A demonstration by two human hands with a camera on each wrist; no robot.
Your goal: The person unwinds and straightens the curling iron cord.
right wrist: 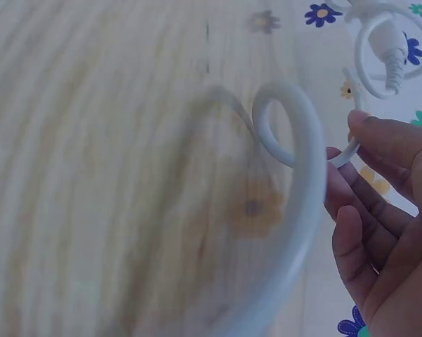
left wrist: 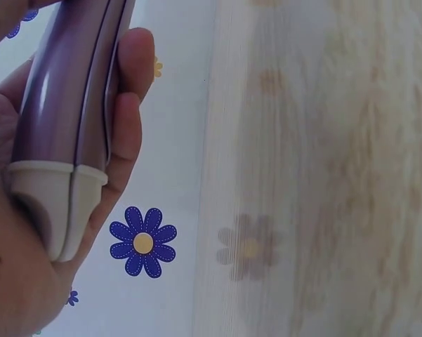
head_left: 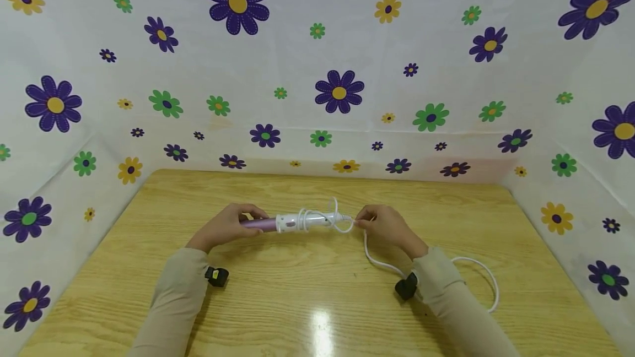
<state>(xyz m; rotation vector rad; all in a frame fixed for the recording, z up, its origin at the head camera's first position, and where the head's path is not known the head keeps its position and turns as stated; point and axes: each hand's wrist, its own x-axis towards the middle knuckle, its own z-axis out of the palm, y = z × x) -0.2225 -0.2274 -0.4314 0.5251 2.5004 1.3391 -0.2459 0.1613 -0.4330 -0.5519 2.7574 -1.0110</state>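
Note:
A hair styling wand with a purple barrel [head_left: 263, 225] and a white handle [head_left: 317, 219] is held level above the table. My left hand [head_left: 233, 225] grips the purple part; in the left wrist view the fingers curl round the purple body [left wrist: 63, 91] with its cream end [left wrist: 53, 203]. White cord [head_left: 379, 263] loops around the white handle. Close to the cord's sleeve, my right hand [head_left: 389, 227] pinches the cord between thumb and finger; the right wrist view shows the cord [right wrist: 305, 175] curving from that hand [right wrist: 393, 210].
The wooden table [head_left: 297, 302] lies beneath both hands. Behind it and at both sides hangs a white sheet [head_left: 292, 65] with printed flowers. Part of the cord curves on the table beyond the right forearm. A black wrist camera [head_left: 216, 276] is on the left wrist, another [head_left: 407, 286] on the right.

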